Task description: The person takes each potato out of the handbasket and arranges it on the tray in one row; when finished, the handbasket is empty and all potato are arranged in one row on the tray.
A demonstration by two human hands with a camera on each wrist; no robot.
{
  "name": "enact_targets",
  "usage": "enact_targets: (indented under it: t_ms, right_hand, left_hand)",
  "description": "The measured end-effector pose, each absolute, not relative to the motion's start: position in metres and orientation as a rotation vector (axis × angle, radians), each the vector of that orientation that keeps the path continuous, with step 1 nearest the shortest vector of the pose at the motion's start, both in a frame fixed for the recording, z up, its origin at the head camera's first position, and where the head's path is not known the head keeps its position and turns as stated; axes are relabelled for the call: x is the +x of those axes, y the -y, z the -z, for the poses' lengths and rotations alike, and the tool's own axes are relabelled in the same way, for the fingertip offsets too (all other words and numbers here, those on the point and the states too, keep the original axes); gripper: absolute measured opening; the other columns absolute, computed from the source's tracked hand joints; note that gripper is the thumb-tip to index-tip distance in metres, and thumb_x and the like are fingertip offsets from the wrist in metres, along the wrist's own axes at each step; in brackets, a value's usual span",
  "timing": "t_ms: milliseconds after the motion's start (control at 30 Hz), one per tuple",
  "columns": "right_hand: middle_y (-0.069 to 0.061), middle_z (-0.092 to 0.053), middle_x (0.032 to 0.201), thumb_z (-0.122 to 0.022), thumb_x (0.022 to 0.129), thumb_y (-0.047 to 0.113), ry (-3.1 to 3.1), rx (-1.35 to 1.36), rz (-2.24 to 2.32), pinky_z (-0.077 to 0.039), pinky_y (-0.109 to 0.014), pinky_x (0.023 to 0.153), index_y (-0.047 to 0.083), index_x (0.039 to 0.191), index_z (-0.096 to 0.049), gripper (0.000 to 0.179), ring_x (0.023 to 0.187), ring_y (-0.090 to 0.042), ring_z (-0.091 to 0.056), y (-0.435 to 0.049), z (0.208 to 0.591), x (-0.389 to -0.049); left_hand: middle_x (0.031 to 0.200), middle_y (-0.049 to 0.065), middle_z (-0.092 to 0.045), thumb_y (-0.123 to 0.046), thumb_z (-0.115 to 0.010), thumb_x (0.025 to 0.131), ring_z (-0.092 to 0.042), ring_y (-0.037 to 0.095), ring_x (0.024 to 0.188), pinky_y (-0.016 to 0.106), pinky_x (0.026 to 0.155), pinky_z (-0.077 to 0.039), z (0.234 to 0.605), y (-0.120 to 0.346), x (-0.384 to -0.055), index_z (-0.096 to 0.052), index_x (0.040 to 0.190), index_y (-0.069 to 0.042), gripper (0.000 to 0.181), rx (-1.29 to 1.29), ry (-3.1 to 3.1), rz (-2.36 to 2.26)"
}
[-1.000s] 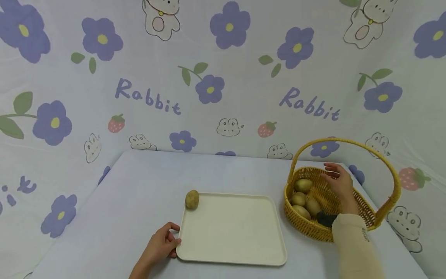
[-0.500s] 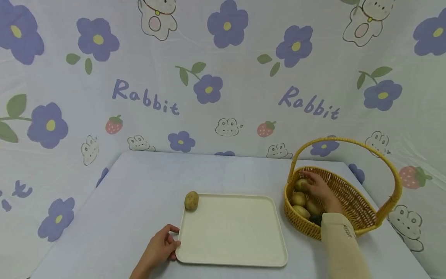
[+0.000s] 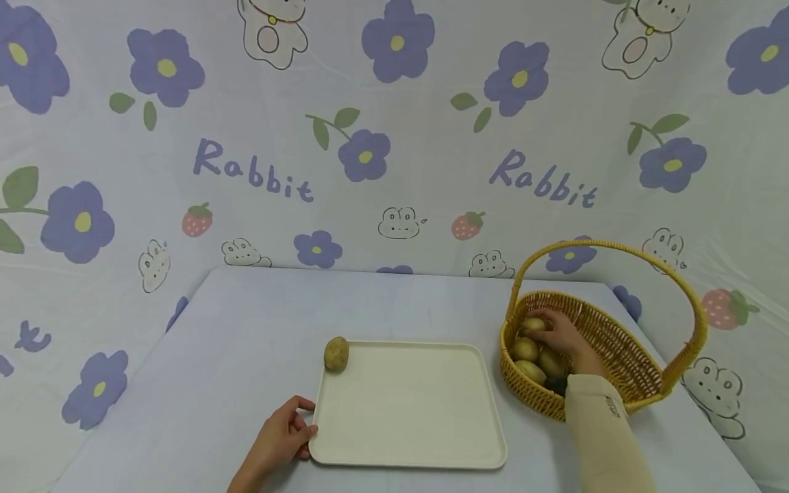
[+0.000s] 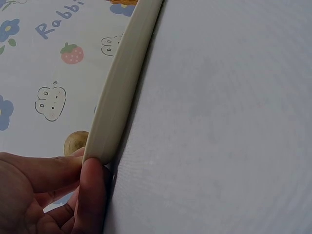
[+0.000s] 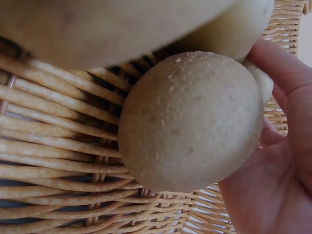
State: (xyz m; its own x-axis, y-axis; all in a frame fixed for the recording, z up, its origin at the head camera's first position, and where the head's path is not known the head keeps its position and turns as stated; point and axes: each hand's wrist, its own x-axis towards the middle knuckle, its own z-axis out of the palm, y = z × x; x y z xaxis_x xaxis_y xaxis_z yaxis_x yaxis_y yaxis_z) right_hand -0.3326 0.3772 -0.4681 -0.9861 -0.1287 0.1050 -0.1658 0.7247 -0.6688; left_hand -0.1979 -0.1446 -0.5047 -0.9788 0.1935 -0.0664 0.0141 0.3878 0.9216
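While my hands lie well apart, the far potato point(image 3: 533, 324) rests at the left end of the yellow-brown wicker basket point(image 3: 622, 356), clasped between the thumb and fingers of my right hand point(image 3: 562, 335). Three further potatoes point(image 3: 526, 350) lie close together on the same side of the basket, nearer to me; in the right wrist view, a speckled potato hides part of my palm. The tall handle point(image 3: 607, 244) arches above the basket. To the left, apart from the basket, lies a cream rectangular tray point(image 3: 409, 404). My left hand point(image 3: 282, 433) pinches its left rim, near the front corner. A single potato point(image 3: 336, 354) sits at the tray's far left corner, overlapping the rim in the head view; whether its whole weight is on the tray, I cannot tell. Tray and basket share the white tabletop point(image 3: 259, 322). A beige sleeve point(image 3: 607, 445) with small dark lettering covers my right forearm. Behind everything hangs a pale cloth point(image 3: 425, 164) printed with purple flowers, rabbits, strawberries and the word "Rabbit".
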Motion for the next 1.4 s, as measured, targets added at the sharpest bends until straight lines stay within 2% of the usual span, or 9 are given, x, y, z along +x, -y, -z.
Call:
enact_targets:
  t_ms: [200,333,433,567,700,833,1033,1233,1400]
  right_hand:
    - [-0.029,-0.052,0.120,-0.068,0.086,0.018,2.858,0.100,-1.160,-0.043,-0.049,0.085,-0.004,0.122,-0.052,0.045,0.104,-0.041,-0.051,-0.377,0.462,-0.326]
    - [-0.027,-0.048,0.124,-0.066,0.087,0.024,2.796,-0.004,-1.283,-0.043,-0.047,0.085,-0.001,0.130,-0.047,0.053,0.106,-0.037,-0.050,-0.379,0.448,-0.318]
    - [-0.016,-0.051,0.122,-0.066,0.087,0.030,2.716,-0.045,-1.433,-0.044,-0.043,0.085,0.002,0.134,-0.044,0.059,0.103,-0.026,-0.051,-0.380,0.433,-0.312]
    - [0.001,-0.054,0.114,-0.066,0.087,0.032,2.663,0.057,-1.544,-0.046,-0.028,0.081,0.006,0.133,-0.046,0.057,0.096,-0.009,-0.052,-0.378,0.409,-0.306]
    - [0.002,-0.056,0.113,-0.064,0.089,0.026,2.642,0.276,-1.616,-0.047,-0.020,0.080,0.007,0.131,-0.047,0.049,0.095,-0.009,-0.054,-0.366,0.382,-0.295]
    - [0.001,-0.059,0.112,-0.059,0.091,0.011,2.527,0.552,-1.778,-0.050,-0.023,0.081,0.002,0.128,-0.047,0.040,0.099,-0.012,-0.057,-0.343,0.372,-0.283]
    - [-0.006,-0.057,0.119,-0.065,0.086,0.006,2.422,0.718,-1.811,-0.051,-0.026,0.081,0.001,0.124,-0.051,0.041,0.102,-0.015,-0.058,-0.276,0.390,-0.281]
    - [-0.015,-0.058,0.121,-0.074,0.078,0.007,2.479,0.811,-1.692,-0.047,-0.038,0.090,0.002,0.120,-0.058,0.046,0.103,-0.025,-0.055,-0.201,0.437,-0.299]
    - [-0.017,-0.055,0.124,-0.075,0.075,0.001,2.594,0.910,-1.537,-0.047,-0.043,0.092,-0.003,0.124,-0.054,0.053,0.108,-0.031,-0.053,-0.151,0.471,-0.302]
  left_hand:
    - [0.066,0.005,-0.053,-0.001,-0.064,0.083,-0.055,0.015,0.047,0.023,0.044,-0.047,0.507,0.144,-0.199,-0.051,0.112,0.003,0.032,0.177,-2.463,-1.654]
    - [0.066,0.005,-0.053,-0.002,-0.065,0.083,-0.055,0.014,0.047,0.024,0.044,-0.048,0.509,0.142,-0.200,-0.051,0.112,0.003,0.032,0.194,-2.456,-1.658]
    - [0.066,0.005,-0.053,-0.002,-0.064,0.083,-0.055,0.014,0.047,0.024,0.045,-0.048,0.510,0.141,-0.200,-0.051,0.112,0.003,0.032,0.194,-2.441,-1.659]
    - [0.065,0.005,-0.053,-0.001,-0.064,0.084,-0.055,0.014,0.046,0.025,0.045,-0.048,0.509,0.143,-0.201,-0.051,0.112,0.003,0.032,0.207,-2.458,-1.647]
    - [0.065,0.005,-0.053,-0.001,-0.064,0.084,-0.055,0.015,0.046,0.025,0.045,-0.048,0.506,0.145,-0.201,-0.051,0.112,0.003,0.031,0.195,-2.482,-1.645]
    - [0.065,0.005,-0.053,-0.001,-0.064,0.084,-0.055,0.014,0.046,0.025,0.044,-0.047,0.505,0.146,-0.200,-0.051,0.112,0.003,0.031,0.163,-2.488,-1.629]
    - [0.064,0.005,-0.052,0.000,-0.064,0.083,-0.054,0.015,0.045,0.024,0.043,-0.046,0.505,0.147,-0.198,-0.051,0.111,0.003,0.031,0.150,-2.483,-1.653]
    - [0.064,0.005,-0.052,0.001,-0.064,0.083,-0.054,0.014,0.046,0.023,0.044,-0.047,0.506,0.146,-0.200,-0.051,0.111,0.003,0.031,0.153,-2.473,-1.671]
    - [0.064,0.005,-0.052,0.000,-0.065,0.082,-0.054,0.014,0.045,0.024,0.044,-0.047,0.507,0.143,-0.199,-0.051,0.112,0.004,0.033,0.191,-2.470,-1.669]
